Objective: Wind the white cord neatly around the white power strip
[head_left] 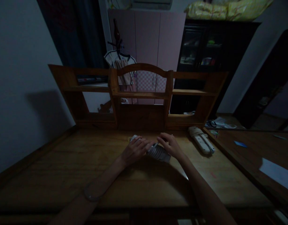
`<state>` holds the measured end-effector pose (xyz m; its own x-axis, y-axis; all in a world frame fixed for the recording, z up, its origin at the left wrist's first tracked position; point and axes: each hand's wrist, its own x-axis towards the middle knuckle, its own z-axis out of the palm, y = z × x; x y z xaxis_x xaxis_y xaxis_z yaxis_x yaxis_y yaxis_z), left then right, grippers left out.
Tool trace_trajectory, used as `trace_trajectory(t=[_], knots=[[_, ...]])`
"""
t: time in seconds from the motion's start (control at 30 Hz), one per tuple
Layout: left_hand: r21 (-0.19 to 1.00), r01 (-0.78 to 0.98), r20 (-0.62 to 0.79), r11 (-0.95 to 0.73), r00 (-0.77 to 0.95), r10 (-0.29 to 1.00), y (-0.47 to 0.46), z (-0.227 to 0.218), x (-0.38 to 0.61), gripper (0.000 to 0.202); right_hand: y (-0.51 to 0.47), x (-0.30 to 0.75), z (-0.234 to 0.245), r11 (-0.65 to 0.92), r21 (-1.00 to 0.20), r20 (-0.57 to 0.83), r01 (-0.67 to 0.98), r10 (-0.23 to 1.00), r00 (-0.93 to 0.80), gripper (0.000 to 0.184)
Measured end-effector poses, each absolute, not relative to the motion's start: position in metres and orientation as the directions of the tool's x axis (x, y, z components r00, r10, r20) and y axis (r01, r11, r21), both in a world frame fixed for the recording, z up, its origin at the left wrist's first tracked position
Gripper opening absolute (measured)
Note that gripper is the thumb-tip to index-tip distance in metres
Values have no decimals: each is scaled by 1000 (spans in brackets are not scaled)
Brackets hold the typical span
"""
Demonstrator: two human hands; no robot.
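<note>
Both hands rest together at the back middle of a wooden desk [64, 168]. My left hand [134, 149] lies curled over the left end of a pale ribbed object [159, 153], a bundle or roll I cannot name in the dim light. My right hand [170, 144] grips its right end, fingers bent over the top. Between the two hands the object lies on the desk surface, and its outer ends are covered. A bangle [91, 195] circles my left forearm.
A white power strip [201, 140] lies to the right of my hands. A wooden shelf hutch [139, 93] stands along the desk's back edge. To the right, a darker table [251, 156] holds white paper [277, 175] and small items. Wardrobes stand behind.
</note>
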<state>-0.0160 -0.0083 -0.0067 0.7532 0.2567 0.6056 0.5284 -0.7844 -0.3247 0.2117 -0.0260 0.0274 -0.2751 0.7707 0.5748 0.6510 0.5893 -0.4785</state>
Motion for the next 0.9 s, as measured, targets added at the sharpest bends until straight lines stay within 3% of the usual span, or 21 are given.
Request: trace_trajectory(t=[0.2,0.33,0.57,0.77,0.9], knots=[[-402,436,559,-805,813,160,-16,-5,-17,48,-18,212,21,507,-740,420,442,861,-286,36],[-418,389,558,-821,823,106,-20,-3,-16,47,-14,211,18,416,-840,311,347,895,-321,36],[-438,374,568,-817,820,71,-24,-1,-16,45,-4,209,3,346,-872,229,347,914,-335,41],[-404,432,587,-806,798,133,-26,-2,-18,46,0,207,-2,341,-871,246,353,926,-288,51],[-333,493,642,-804,743,190,-22,-4,-20,50,4,205,-6,386,-865,336,321,920,-202,50]])
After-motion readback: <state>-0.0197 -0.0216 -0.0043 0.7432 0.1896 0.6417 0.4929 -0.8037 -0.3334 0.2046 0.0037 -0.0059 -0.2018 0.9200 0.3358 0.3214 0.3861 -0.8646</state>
